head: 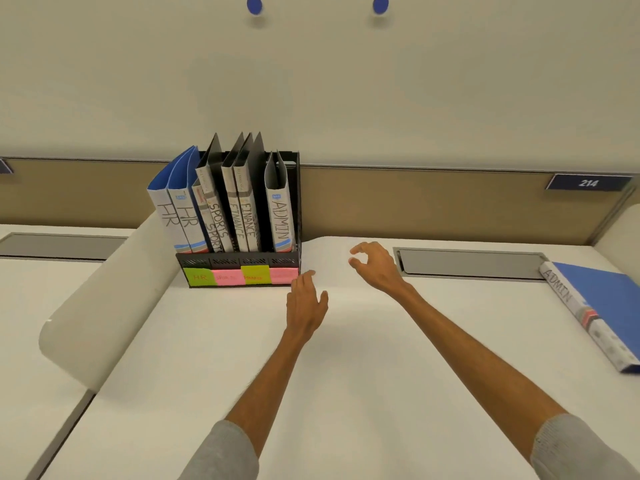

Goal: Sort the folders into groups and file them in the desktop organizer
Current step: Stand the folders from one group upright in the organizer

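— So, where are the folders?
— Seven stand upright in the black desktop organizer [235, 262] at the back of the worktop [346, 358]: HR folders [187, 216], SPORTS folders [216, 216], FINANCE folders [247, 216], and the standing ADMIN folder [280, 216] in the rightmost slot; the flat ADMIN folder [602, 306] lies far right, well apart from both hands.
— And the hands?
— The left hand [306, 303] is just beside the organizer's front right corner, fingers straight, grip apart; the right hand [375, 268] is near it, fingers loosely curled, grip empty.
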`<action>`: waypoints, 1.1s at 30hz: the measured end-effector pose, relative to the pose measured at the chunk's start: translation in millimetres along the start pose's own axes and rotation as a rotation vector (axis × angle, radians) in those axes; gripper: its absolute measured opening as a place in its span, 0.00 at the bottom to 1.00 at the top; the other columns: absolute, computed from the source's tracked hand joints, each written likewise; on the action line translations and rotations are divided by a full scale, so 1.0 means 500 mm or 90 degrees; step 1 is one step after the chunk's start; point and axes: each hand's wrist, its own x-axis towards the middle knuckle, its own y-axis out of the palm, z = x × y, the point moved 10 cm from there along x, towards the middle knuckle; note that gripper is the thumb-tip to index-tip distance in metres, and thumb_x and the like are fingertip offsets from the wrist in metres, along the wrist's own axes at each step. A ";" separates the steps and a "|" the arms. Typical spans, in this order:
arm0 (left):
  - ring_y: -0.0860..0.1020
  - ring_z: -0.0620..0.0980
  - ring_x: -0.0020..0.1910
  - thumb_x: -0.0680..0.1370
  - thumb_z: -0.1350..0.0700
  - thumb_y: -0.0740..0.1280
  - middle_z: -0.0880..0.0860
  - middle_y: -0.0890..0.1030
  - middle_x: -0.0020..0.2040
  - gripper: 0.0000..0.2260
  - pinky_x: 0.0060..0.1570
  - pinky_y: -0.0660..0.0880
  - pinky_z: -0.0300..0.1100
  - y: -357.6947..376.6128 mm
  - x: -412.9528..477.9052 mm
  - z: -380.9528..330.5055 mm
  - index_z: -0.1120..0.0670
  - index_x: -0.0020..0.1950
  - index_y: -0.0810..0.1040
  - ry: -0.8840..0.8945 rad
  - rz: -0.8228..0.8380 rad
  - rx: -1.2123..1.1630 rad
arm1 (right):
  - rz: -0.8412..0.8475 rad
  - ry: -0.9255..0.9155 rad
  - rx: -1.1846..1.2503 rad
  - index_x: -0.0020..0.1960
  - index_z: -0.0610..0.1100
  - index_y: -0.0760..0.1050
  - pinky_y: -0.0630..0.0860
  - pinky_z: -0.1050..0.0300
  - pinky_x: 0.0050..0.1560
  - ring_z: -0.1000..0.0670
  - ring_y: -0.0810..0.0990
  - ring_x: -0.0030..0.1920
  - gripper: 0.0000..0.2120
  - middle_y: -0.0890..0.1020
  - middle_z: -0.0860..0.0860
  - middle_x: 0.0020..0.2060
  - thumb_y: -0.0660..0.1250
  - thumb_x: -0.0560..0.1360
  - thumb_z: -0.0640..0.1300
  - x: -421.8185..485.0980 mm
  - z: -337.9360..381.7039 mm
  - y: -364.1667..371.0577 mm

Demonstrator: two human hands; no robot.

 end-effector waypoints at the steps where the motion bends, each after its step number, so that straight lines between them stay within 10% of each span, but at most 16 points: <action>1: 0.68 0.54 0.68 0.78 0.54 0.65 0.55 0.70 0.70 0.23 0.62 0.69 0.48 0.018 -0.005 -0.018 0.57 0.72 0.66 0.006 0.008 -0.005 | -0.001 0.015 -0.003 0.60 0.47 0.77 0.69 0.52 0.59 0.47 0.72 0.64 0.13 0.76 0.48 0.62 0.66 0.77 0.48 -0.007 -0.027 -0.013; 33: 0.74 0.51 0.62 0.80 0.49 0.64 0.52 0.75 0.63 0.16 0.60 0.72 0.46 0.807 -0.169 -0.730 0.55 0.65 0.73 0.070 0.359 -0.118 | -0.212 0.457 -0.004 0.61 0.42 0.76 0.75 0.50 0.55 0.42 0.78 0.58 0.15 0.76 0.43 0.61 0.68 0.75 0.45 -0.383 -1.053 -0.656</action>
